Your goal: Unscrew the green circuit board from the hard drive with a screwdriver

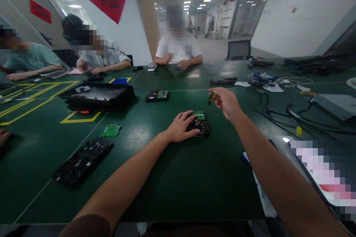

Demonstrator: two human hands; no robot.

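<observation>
A black hard drive (203, 129) with a green circuit board (199, 115) on its upper face lies flat on the table in front of me. My left hand (182, 126) grips it from the left side, fingers over the board end and thumb across the near part. Just right of the drive, my right hand (226, 102) is closed around the handle of a small green-and-yellow screwdriver (213, 98). The screwdriver's thin shaft points down toward the drive's far right corner; whether the tip touches cannot be made out.
Another hard drive (157, 95) lies farther back. At left are a loose green circuit board (110, 130), a black plastic frame (83, 162) and a stack of black trays (97, 94). Black cables (286, 116) and a grey metal box (335, 105) lie right. Several people sit around the table.
</observation>
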